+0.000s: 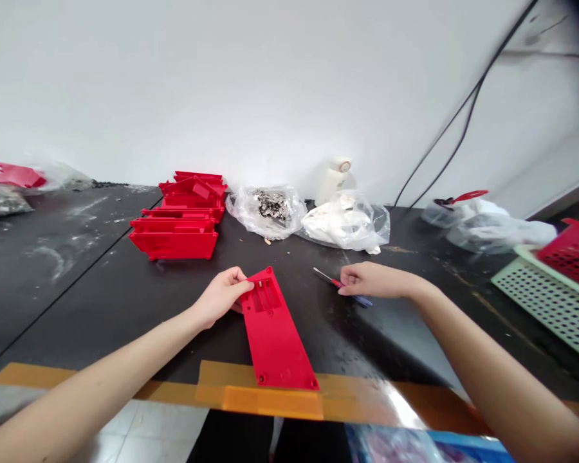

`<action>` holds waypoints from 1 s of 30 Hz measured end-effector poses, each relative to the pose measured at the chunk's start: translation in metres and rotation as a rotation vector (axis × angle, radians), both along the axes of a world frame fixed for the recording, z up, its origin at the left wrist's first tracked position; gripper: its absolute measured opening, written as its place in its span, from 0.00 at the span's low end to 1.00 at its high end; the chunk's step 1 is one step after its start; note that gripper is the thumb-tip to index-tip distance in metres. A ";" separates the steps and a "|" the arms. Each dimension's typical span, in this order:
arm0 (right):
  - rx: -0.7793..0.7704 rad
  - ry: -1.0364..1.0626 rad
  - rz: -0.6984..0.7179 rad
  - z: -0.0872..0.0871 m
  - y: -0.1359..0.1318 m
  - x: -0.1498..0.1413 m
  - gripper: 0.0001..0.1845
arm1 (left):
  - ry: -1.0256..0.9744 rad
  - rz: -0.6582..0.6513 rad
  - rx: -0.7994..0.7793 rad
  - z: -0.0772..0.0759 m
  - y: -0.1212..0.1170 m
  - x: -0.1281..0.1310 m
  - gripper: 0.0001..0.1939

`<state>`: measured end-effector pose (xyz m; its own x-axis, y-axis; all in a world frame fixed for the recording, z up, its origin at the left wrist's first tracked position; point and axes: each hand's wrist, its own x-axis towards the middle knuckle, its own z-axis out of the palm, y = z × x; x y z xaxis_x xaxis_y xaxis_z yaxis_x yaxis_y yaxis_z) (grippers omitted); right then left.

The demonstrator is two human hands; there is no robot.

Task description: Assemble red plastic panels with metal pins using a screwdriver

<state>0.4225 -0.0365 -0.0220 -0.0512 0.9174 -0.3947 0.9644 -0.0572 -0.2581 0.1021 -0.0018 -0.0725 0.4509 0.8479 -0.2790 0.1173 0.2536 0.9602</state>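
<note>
Two hands well apart: left hand [219, 297] pinches the top corner of a red plastic panel [275, 337] lying flat on the black bench [101, 302]. Right hand [374, 280] sits over a small screwdriver [329, 279], grip unclear. Pinch keeps the panel steady.

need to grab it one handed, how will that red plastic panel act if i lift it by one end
The red plastic panel will probably feel stiff and fairly light for its size: it looks like a straight, molded piece. Held by one end, as the left hand holds it now, the long free end may swing or tip. Its smooth surface could slip slightly.
</note>
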 end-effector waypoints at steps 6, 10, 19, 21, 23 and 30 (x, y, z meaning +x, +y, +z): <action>0.374 0.174 -0.084 0.035 -0.017 -0.016 0.21 | -0.023 -0.165 -0.142 0.007 -0.010 0.000 0.18; 0.657 0.533 -0.203 0.065 -0.021 -0.061 0.22 | -0.026 -0.207 -0.168 0.005 -0.010 0.001 0.19; 0.751 1.440 -0.409 0.066 -0.028 -0.119 0.02 | 0.070 -0.268 -0.176 0.005 -0.009 0.001 0.19; 0.818 1.521 -0.558 0.065 -0.024 -0.121 0.11 | 0.084 -0.290 -0.181 0.006 -0.011 0.001 0.19; 0.886 1.542 -0.585 0.062 -0.021 -0.122 0.21 | 0.092 -0.332 -0.207 0.005 -0.013 0.001 0.20; 0.882 1.354 -0.247 0.016 -0.023 -0.143 0.18 | 0.103 -0.410 -0.269 0.006 -0.022 0.003 0.23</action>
<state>0.2800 -0.0592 -0.0059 0.2703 0.8593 0.4342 0.0108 0.4483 -0.8938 0.1054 -0.0234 -0.0662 0.6907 0.4981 -0.5243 0.3502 0.4039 0.8451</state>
